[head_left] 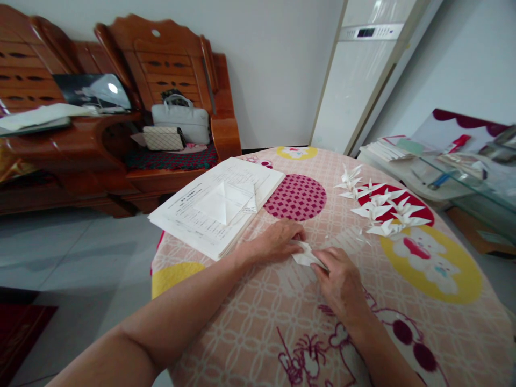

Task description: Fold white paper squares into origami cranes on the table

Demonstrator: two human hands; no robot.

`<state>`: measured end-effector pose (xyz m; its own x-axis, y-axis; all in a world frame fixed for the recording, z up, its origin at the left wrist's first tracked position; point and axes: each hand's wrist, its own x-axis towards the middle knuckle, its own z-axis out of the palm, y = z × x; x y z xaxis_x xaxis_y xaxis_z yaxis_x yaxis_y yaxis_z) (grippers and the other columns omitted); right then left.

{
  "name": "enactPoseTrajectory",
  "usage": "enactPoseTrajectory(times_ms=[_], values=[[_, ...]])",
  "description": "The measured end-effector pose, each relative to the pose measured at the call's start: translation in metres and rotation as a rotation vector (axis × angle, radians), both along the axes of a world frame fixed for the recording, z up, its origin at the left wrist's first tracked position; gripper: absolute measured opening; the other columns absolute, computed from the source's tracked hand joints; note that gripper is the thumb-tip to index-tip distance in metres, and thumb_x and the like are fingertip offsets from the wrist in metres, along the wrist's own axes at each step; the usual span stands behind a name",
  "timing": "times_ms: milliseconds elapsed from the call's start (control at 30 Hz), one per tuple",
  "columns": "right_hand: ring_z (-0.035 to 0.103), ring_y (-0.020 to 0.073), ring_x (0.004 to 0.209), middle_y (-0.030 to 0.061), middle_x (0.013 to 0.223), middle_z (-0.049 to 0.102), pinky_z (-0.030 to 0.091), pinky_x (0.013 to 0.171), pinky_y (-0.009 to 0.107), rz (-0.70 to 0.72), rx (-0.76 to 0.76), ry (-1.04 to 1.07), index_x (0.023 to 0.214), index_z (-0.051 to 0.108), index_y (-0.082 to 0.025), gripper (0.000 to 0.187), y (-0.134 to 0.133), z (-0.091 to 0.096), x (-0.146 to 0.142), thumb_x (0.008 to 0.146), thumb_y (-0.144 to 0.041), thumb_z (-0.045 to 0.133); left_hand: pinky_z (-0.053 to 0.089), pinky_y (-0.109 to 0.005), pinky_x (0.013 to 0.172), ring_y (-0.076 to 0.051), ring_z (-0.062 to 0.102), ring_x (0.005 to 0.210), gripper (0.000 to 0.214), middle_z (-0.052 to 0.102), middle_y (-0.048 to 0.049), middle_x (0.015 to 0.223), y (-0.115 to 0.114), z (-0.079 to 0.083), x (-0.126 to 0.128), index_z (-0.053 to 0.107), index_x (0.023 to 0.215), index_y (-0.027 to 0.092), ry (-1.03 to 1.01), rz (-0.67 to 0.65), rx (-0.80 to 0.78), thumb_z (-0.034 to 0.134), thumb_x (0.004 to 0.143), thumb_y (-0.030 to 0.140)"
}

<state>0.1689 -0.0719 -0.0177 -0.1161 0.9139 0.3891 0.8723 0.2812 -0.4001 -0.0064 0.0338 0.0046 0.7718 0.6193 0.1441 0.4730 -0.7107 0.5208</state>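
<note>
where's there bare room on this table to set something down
Open tablecloth lies between the left forearm and right forearm. The checked circle is also bare, between the paper stack and paper cranes. It's crowded among the cranes and where the left hand and right hand hold folded paper.

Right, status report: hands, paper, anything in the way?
Left hand, right hand both holding folded paper. Paper cranes apart, farther right. Printed stack near left forearm, not blocking.
</note>
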Motion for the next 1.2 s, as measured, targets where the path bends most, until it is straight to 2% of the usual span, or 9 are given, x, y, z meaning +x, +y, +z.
enactPoseTrajectory(times_ms=[200,333,400,500,700,867,1000,1200], values=[[0.058,0.0241,0.083,0.0091,0.085,0.064,0.048,0.073,0.035,-0.028,-0.037,0.069,0.099,0.068,-0.014,0.023,0.003,0.001,0.005,0.078,-0.014,0.058,0.037,-0.022,0.064,-0.014,0.055,0.074,0.013,0.064,-0.0008,0.081,0.002,0.003,-0.002,0.064,0.087,0.014,-0.001,-0.029,-0.095,0.063,0.079,0.023],[0.057,0.0197,0.072,0.0068,0.080,0.064,0.045,0.066,0.030,-0.037,-0.025,0.077,0.093,0.067,-0.015,0.018,0.003,0.003,0.008,0.078,-0.019,0.058,0.038,-0.020,0.064,-0.012,0.056,0.073,0.009,0.065,-0.0005,0.081,-0.005,0.008,-0.003,0.063,0.087,0.013,-0.128,-0.087,-0.140,0.057,0.082,0.017],[0.054,0.0168,0.064,0.0041,0.071,0.062,0.042,0.059,0.026,-0.052,-0.025,0.106,0.081,0.065,-0.015,0.010,0.003,0.005,0.009,0.079,-0.022,0.058,0.039,-0.019,0.066,-0.012,0.057,0.074,0.009,0.065,-0.0011,0.082,-0.009,0.011,-0.004,0.063,0.088,0.013,-0.202,-0.098,-0.118,0.055,0.083,0.014],[0.051,0.0134,0.056,0.0000,0.062,0.057,0.038,0.053,0.023,-0.054,0.015,0.154,0.071,0.061,-0.016,0.015,0.002,0.009,0.010,0.082,-0.026,0.056,0.041,-0.020,0.070,-0.012,0.059,0.077,0.010,0.066,-0.0032,0.085,-0.012,0.015,-0.004,0.063,0.091,0.013,-0.293,-0.089,-0.037,0.056,0.084,0.014],[0.050,0.0119,0.054,-0.0011,0.061,0.056,0.038,0.054,0.022,-0.054,0.260,0.086,0.077,0.060,-0.016,0.015,-0.004,0.018,0.008,0.085,-0.021,0.049,0.043,-0.026,0.078,-0.016,0.060,0.086,0.018,0.067,-0.0082,0.090,-0.015,0.021,-0.006,0.063,0.096,0.014,-0.369,-0.175,0.160,0.047,0.092,0.020],[0.051,0.0121,0.051,-0.0007,0.060,0.057,0.038,0.053,0.023,-0.059,0.339,0.018,0.080,0.060,-0.017,0.014,-0.007,0.019,0.003,0.086,-0.017,0.047,0.042,-0.031,0.084,-0.020,0.058,0.092,0.020,0.067,-0.0096,0.095,-0.020,0.025,-0.004,0.063,0.099,0.015,-0.364,-0.152,0.261,0.050,0.090,0.028],[0.053,0.0123,0.051,-0.0004,0.059,0.057,0.038,0.053,0.023,-0.051,0.338,0.022,0.079,0.059,-0.018,0.014,-0.007,0.018,0.000,0.086,-0.016,0.047,0.042,-0.032,0.085,-0.020,0.058,0.091,0.019,0.067,-0.0097,0.095,-0.022,0.026,-0.003,0.063,0.099,0.014,-0.411,-0.145,0.280,0.050,0.090,0.026],[0.059,0.0135,0.057,0.0010,0.064,0.062,0.041,0.055,0.023,-0.017,0.345,0.112,0.083,0.060,-0.018,0.011,-0.009,0.023,-0.001,0.086,-0.018,0.049,0.045,-0.030,0.079,-0.019,0.060,0.088,0.020,0.067,-0.0108,0.090,-0.025,0.025,0.000,0.063,0.096,0.013,-0.456,-0.199,0.197,0.047,0.092,0.024]])
